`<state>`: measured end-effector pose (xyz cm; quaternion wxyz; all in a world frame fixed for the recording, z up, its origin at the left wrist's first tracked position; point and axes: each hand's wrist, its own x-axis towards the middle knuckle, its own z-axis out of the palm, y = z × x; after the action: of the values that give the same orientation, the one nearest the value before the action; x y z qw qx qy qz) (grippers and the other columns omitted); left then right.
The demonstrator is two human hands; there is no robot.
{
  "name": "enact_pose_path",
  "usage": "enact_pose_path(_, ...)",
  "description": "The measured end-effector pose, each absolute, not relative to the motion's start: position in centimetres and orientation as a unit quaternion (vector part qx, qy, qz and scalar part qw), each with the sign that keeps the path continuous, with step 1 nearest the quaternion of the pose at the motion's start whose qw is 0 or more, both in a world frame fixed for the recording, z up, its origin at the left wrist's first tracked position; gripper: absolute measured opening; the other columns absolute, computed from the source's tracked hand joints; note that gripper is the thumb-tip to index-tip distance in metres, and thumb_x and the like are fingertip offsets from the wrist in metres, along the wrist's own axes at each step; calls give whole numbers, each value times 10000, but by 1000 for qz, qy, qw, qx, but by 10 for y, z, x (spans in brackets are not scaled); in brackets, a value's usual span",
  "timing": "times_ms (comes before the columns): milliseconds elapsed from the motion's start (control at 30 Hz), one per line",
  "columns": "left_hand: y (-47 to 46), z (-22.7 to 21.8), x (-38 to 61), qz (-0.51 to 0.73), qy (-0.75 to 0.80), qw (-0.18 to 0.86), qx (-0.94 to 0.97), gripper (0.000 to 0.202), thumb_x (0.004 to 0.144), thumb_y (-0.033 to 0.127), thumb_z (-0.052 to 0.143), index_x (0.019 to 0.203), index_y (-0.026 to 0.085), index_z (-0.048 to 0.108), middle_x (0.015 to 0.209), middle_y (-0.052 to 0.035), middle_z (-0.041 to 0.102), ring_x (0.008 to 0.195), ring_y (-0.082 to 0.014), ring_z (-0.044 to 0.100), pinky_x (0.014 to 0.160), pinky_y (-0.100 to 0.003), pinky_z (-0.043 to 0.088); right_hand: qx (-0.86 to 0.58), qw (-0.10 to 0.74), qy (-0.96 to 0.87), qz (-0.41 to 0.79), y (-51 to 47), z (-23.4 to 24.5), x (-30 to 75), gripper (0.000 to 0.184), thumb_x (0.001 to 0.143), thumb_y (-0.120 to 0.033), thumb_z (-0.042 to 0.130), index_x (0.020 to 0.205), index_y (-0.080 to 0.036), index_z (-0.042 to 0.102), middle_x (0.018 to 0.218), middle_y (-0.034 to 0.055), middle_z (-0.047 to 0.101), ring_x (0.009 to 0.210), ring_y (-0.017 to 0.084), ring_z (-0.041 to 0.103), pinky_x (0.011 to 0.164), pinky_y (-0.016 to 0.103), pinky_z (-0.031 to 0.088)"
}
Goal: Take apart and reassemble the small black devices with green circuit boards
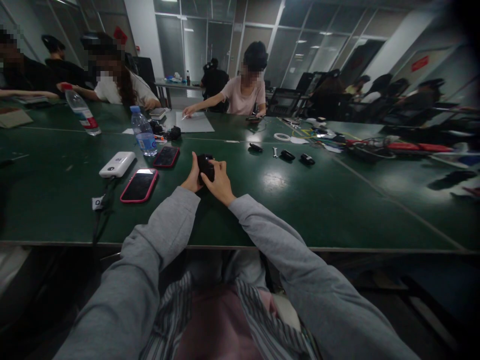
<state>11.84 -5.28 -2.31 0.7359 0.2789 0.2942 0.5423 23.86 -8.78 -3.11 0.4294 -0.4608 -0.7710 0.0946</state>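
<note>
Both my hands meet over the green table [300, 200] on a small black object [206, 166]. My left hand [193, 177] grips its left side, thumb up along it. From the right, my right hand [219, 184] wraps its fingers over the object. What the black object is I cannot make out. Grey sleeves cover both arms.
Left of my hands lie a pink-cased phone [139, 185], a dark phone [166, 156], a white power bank [117, 164] and a water bottle [144, 131]. Small black parts [287, 155] lie to the right. Several people sit across the table; cables and tools [375, 147] clutter the far right.
</note>
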Motion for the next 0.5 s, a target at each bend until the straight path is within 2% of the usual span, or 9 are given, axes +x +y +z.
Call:
enact_pose_path(100,-53,-24,119,548,294,734,274,850,841,839,276,1127,160,700,915,-146,738,923,-276,706,808,-373,561,-464,424,-772,93,-86,-32,239,472,934,-413,549,1357,-229,449,1221,100,391,1060,208,565,891,377,570)
enact_pose_path(300,-57,-17,121,569,283,730,250,863,852,832,237,1168,163,682,911,-154,730,908,-285,700,764,-382,567,-443,455,-767,83,-88,-28,240,471,940,-402,532,1375,-235,458,1240,109,400,1088,209,544,917,381,556)
enact_pose_path(433,-54,-15,114,598,286,715,225,855,852,832,238,1188,170,661,864,-125,726,856,-262,709,712,-353,569,-442,532,-718,79,-76,-18,250,499,988,-494,431,1400,-213,424,1304,136,442,1214,229,492,1035,427,481)
enact_pose_path(500,-52,-15,109,612,289,706,209,848,856,828,239,1186,166,652,820,-104,717,800,-235,710,664,-323,563,-462,573,-660,150,-63,-14,259,572,994,-596,346,1405,-204,415,1283,135,497,1191,217,517,1022,417,484)
